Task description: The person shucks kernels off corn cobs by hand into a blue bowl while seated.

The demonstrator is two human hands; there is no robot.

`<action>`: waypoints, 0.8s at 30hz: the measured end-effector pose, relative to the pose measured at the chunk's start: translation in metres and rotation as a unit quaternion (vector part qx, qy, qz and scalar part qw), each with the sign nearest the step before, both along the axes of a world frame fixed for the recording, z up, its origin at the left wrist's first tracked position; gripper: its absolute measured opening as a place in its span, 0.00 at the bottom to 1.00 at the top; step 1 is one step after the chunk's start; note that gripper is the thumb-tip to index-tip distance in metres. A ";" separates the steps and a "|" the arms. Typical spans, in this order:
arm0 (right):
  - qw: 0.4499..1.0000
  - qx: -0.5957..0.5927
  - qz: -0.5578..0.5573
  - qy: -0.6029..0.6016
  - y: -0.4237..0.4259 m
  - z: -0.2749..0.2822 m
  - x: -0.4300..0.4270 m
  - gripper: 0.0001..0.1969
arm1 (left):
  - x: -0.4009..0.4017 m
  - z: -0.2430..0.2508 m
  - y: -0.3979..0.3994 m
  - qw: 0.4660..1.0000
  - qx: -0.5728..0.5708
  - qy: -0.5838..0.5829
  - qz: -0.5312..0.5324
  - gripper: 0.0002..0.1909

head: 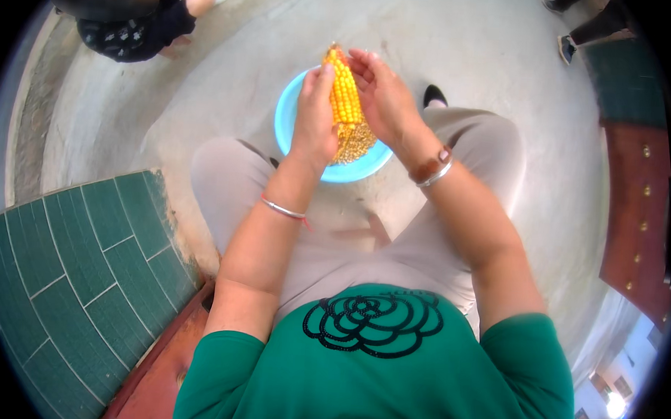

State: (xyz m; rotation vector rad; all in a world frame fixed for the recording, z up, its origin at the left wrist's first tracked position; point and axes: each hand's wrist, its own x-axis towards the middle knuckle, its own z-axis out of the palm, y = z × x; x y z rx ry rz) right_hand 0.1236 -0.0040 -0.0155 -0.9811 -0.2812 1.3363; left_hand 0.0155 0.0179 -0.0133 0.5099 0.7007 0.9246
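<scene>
An ear of yellow corn (346, 95), its tip pointing away from me, is held by my left hand (317, 110) above a light blue basin (286, 117). The thumb lies along the ear's left side. Along the tip's right edge some kernels look gone and the reddish cob shows. My right hand (388, 96) is just right of the ear with its fingers bent toward it; whether they touch it is hard to tell. Loose kernels (355, 146) lie in the basin below, partly hidden by the ear and my hands.
The basin stands between my knees on the concrete floor (235, 64). A person (124, 32) crouches or sits at the upper left; another person's legs (596, 27) show at the upper right. Green tiles (86, 266) are at the left, a reddish-brown door (633, 211) at the right.
</scene>
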 end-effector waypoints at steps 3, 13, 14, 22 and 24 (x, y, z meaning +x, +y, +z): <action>0.999 0.000 0.010 0.031 -0.004 0.022 -0.007 0.16 | 0.001 0.002 -0.005 0.999 0.034 0.028 -0.026 0.17; 0.999 0.003 0.017 -0.043 -0.014 0.009 -0.017 0.18 | 0.004 -0.003 -0.008 0.993 0.108 0.041 -0.023 0.23; 0.999 0.001 0.011 -0.040 -0.014 0.008 -0.018 0.18 | 0.005 -0.004 -0.008 0.992 0.116 0.047 -0.020 0.23; 0.996 0.025 0.046 -0.077 -0.014 0.010 -0.022 0.20 | 0.002 -0.003 -0.005 0.997 0.069 0.036 -0.012 0.22; 0.995 0.033 0.031 -0.092 -0.014 0.008 -0.023 0.20 | 0.001 -0.006 -0.006 0.996 0.076 0.050 -0.008 0.21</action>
